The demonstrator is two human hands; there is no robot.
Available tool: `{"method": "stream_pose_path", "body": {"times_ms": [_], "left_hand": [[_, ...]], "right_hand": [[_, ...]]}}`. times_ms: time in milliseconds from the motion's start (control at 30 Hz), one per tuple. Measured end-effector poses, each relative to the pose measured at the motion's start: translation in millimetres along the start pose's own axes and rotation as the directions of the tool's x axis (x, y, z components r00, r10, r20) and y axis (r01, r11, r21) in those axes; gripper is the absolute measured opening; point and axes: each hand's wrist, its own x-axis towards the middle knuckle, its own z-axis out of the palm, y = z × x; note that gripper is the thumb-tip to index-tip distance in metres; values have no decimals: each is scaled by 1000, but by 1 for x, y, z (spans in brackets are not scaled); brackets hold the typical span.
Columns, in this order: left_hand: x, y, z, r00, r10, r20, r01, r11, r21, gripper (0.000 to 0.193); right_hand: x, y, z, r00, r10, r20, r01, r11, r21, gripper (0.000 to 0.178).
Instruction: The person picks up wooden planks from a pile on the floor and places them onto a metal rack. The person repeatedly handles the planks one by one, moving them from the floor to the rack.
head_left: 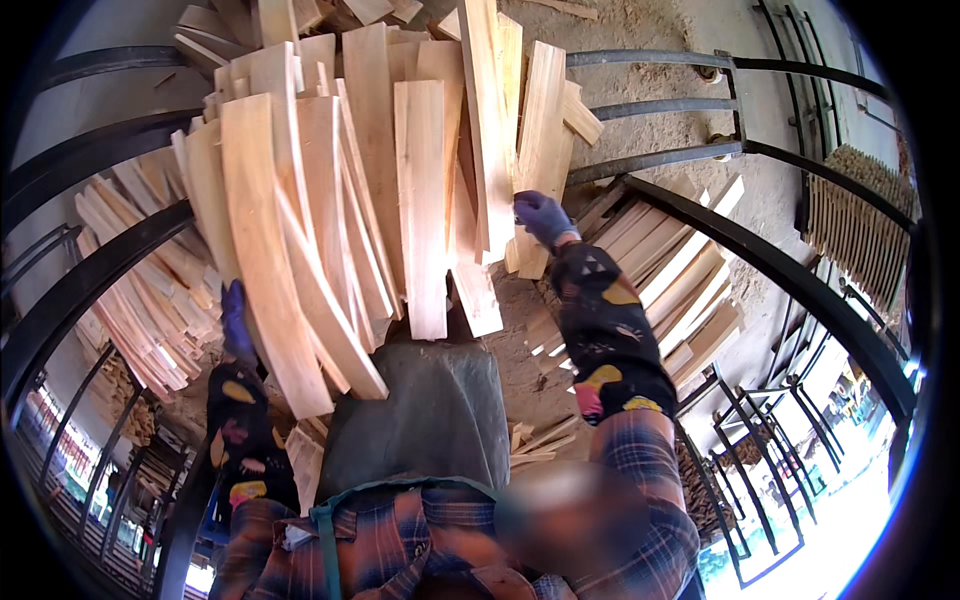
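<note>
A pile of pale sawn wooden planks point(420, 200) spreads in front of me, mostly with their ends toward me. My right hand point(545, 217), in a blue-purple glove, has its fingers closed at the right edge of a long wooden plank point(486, 130) that lies on top. At the pile's left side, my left hand point(236, 322) in a similar glove lies with fingers stretched along the edge of a broad, slightly curved-looking plank point(265, 240). Part of that hand is hidden by the wood. A dark apron point(415, 420) covers my lap below the plank ends.
Black metal rails point(650, 107) run on both sides of the pile. More stacked planks lie at the left point(140, 290) and right point(690, 280), beyond the bars. Wood scraps point(545, 440) lie on the dusty floor. A slatted stack point(860, 225) stands far right.
</note>
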Motion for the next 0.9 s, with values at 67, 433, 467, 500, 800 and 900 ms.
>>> {"method": "stream_pose_path", "body": {"times_ms": [67, 433, 467, 500, 800, 900], "left_hand": [[-16, 7, 10, 996, -67, -53, 66, 998, -21, 58], [8, -26, -36, 965, 221, -141, -203, 970, 132, 57], [8, -27, -38, 964, 219, -153, -204, 973, 109, 57], [8, -22, -32, 975, 180, -133, -178, 984, 28, 57], [0, -8, 1, 999, 31, -36, -40, 956, -290, 57], [-2, -8, 10, 1000, 15, 5, -12, 931, -365, 57]], "right_hand": [[8, -2, -36, 999, 35, -10, -34, 990, 133, 27], [175, 12, -145, 875, -238, -421, -247, 528, -812, 90], [189, 11, -143, 874, -274, -401, -245, 463, -852, 94], [198, 9, -141, 887, -232, -400, -267, 450, -852, 99], [169, 26, -130, 957, -186, -222, -73, 587, -806, 66], [118, 42, -116, 986, -75, -148, -46, 734, -678, 38]]}}
